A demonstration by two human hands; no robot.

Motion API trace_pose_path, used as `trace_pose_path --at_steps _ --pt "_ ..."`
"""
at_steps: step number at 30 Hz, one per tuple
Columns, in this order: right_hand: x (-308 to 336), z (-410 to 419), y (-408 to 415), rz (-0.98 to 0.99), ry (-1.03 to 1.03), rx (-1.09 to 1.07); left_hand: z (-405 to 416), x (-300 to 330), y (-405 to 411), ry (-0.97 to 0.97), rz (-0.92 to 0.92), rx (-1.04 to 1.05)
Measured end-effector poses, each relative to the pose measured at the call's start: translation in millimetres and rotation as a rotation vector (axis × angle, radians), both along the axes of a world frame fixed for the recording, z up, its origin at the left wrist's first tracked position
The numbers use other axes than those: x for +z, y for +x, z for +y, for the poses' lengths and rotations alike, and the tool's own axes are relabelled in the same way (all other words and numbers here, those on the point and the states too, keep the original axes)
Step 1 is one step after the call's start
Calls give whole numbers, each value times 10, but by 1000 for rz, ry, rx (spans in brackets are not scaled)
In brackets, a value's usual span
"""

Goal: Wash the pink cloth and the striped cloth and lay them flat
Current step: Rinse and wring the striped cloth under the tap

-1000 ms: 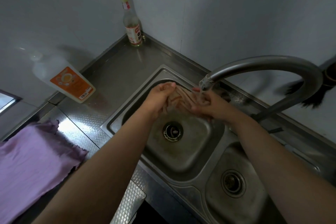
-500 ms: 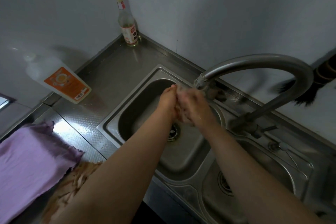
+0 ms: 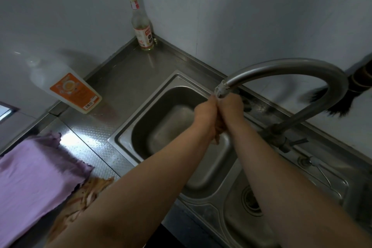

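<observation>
Both the left hand and right hand close tight around a bunched striped cloth hanging downward under the tap, while the pink cloth lies flat on the counter, long axis running away leftward.

Mostly brushed steel here, with plastic, glass-like and cloth items on it.
We see the sink and counter as dull stainless metal; the counter section by the left edge has a fine embossed texture with a bright glare patch. Faucet is smooth satin metal tube. The pink cloth reads as soft matt fabric with a frilled edge; the striped cloth under it looks crumpled woven fabric. White bottle looks translucent plastic with a glossy orange label; the corner bottle is clear and shiny, yellow cap.
</observation>
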State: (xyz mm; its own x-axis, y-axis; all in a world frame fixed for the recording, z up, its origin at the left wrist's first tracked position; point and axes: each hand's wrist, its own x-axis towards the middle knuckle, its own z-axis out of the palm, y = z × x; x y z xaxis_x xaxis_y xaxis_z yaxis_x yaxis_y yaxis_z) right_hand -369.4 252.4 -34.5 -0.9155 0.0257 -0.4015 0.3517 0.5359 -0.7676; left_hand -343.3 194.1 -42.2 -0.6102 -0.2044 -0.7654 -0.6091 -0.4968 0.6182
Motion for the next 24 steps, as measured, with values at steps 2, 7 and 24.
trace_pose_path --at_steps 2,7,24 --pt "-32 -33 12 3 12 -3 -32 2 -57 -57 11 4" --pt "-7 -121 291 64 -15 63 -332 74 -71 118 31 -84" --pt "-102 23 581 113 -516 216 -339 -188 174 378 22 63"
